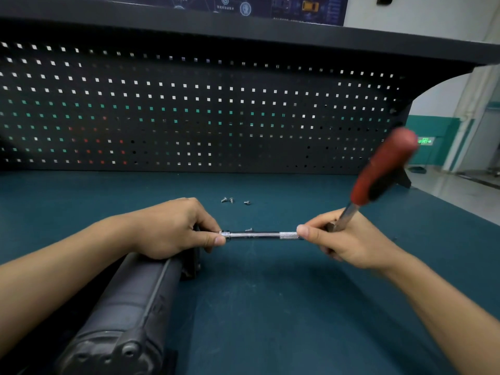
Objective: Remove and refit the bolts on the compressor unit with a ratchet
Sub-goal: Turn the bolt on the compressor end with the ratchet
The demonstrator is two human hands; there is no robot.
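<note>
**Both hands on the bar, ratchet handle up at 1 o'clock**

Your left thumb and forefinger [216, 239] pinch the socket end of the chrome extension bar [257, 235]; the other fingers of your left hand [173, 228] curl under and are mostly hidden. Your right thumb [304, 230] presses on the knurled end of the same bar, pinching it against the fingers beneath. The rest of your right hand [349, 239] is curled round the head of the ratchet [349, 212]. How those fingers lie beneath it cannot be told.

The bar runs level between your hands, from 9 o'clock to 3 o'clock, held above the table [297, 307]. From your right hand the ratchet's steel shank rises toward 1 o'clock and ends in a red and black handle [384, 169], which is blurred.

The compressor unit [127, 307], dark and long, lies on the table from 7 o'clock of the view up to your left hand. Its far end sits right under that hand and just behind the socket end of the bar. Whether the socket sits on anything there is hidden by your fingers.

One bolt [249, 229] shows on the table just behind the middle of the bar. Three more loose bolts [231, 200] lie farther back at 12 o'clock from the bar, two close together and one a little to their right.

Beyond them a dark pegboard [189, 117] stands along the back edge of the table.
</note>
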